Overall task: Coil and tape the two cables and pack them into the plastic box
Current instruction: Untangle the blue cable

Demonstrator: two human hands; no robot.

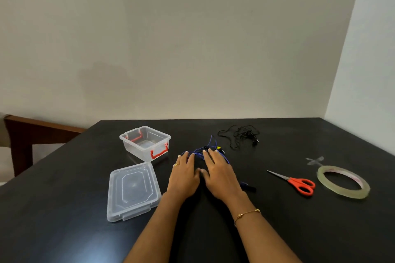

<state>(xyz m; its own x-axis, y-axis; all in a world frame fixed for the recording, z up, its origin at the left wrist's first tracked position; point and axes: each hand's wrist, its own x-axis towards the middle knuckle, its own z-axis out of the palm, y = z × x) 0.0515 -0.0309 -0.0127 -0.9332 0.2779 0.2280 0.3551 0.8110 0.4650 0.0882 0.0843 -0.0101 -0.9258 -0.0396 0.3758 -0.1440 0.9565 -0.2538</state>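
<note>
On the black table (64, 209), nearest the camera, the clear plastic lid (132, 191) lies flat, well left of the blue cable and nearer than it. Both forearms reach forward from the bottom edge, the right wrist wearing a thin gold bracelet (248, 214).

The left hand (183, 174) and right hand (220, 174) lie side by side, thumbs nearly touching, palms down with fingers stretched out flat. Their fingertips rest on the loose tangle of blue cable (210, 145) (neither hand is curled round it). A gold ring (177, 164) sits on a left finger. A dark end piece (248, 187), apparently a plug, lies on the table just right of the right hand.

To the right of the blue cable and nearer the camera lie the red-handled scissors (296, 183), blades shut and pointing left. Beyond them to the right lies the roll of clear tape (343, 181), flat, with two crossed strips of tape (315, 161) stuck to the table just behind it.

Left of the blue cable stands the open plastic box (145, 143), with red latches; nothing shows inside it. Behind and right of the blue cable lies the black cable (239, 135), uncoiled, apart from it.
</note>
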